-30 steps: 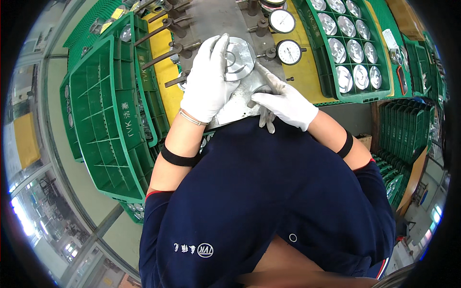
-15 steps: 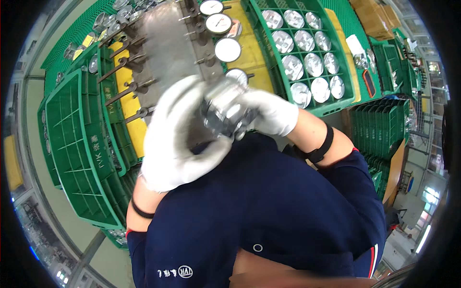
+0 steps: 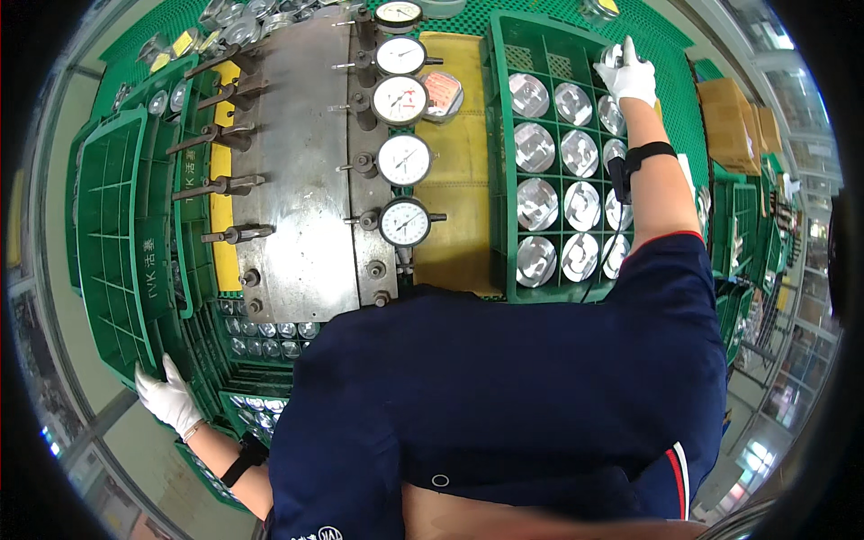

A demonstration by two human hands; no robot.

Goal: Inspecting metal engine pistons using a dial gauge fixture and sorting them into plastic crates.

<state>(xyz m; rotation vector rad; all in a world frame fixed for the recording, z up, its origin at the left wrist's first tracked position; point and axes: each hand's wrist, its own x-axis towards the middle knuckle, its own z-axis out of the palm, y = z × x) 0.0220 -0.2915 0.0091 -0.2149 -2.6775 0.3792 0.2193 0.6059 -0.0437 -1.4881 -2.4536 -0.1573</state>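
Observation:
My right hand (image 3: 632, 79), in a white glove, reaches the far right corner of a green divided tray (image 3: 499, 171). Its fingers close round a metal piston (image 3: 612, 56) there, partly hidden by the glove. Shiny pistons (image 3: 537, 204) fill most of the other compartments; two at the far end are bare. Down at the lower left, my gloved left hand (image 3: 169, 400) grips the near end of a green crate (image 3: 151, 310) that stands tilted, its grid of compartments facing left.
Between them sits a steel plate fixture (image 3: 301, 162) with clamps and several dial gauges (image 3: 404, 160). A yellow mat (image 3: 450, 216) lies beside it. Loose pistons (image 3: 241, 31) cluster at the far left, stacked trays (image 3: 261, 346) stand below, and cardboard boxes (image 3: 727, 126) at right.
My hands have parted: the right went far right to the tray, the left down to the crate. The metal part held before my chest is gone from there, and the view has shifted.

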